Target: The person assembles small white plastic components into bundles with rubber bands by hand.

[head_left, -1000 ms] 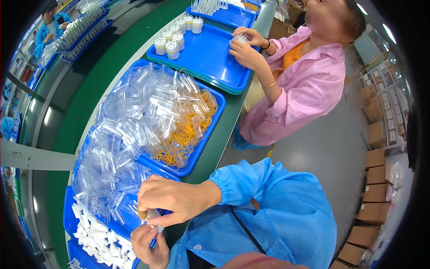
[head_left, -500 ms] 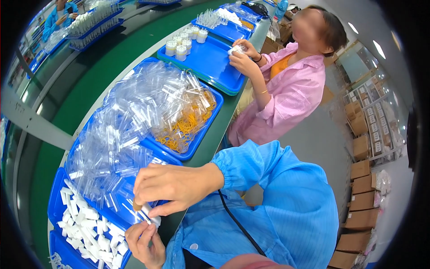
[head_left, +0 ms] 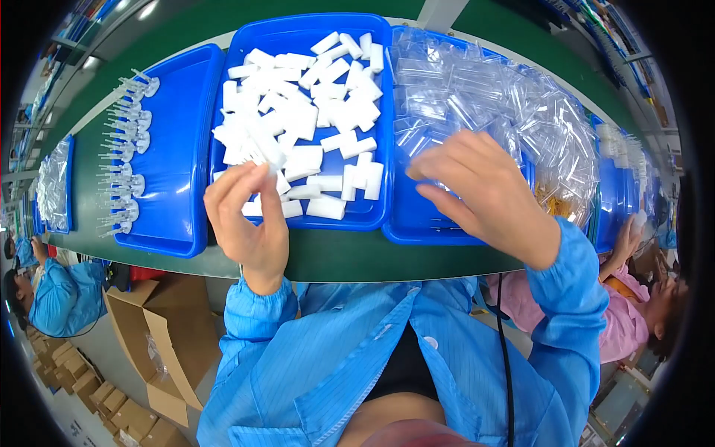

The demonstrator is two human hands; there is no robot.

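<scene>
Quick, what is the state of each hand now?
Left hand: fingertips pinched over the white plastic pieces in the blue tray; what it holds cannot be told.
Right hand: open, fingers spread on the clear plastic sleeves.

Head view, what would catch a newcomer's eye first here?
Probably the blue tray heaped with white plastic pieces, straight ahead on the green bench. The left hand pinches at its near edge, while the right hand reaches into the pile of clear plastic tubes beside it.
</scene>
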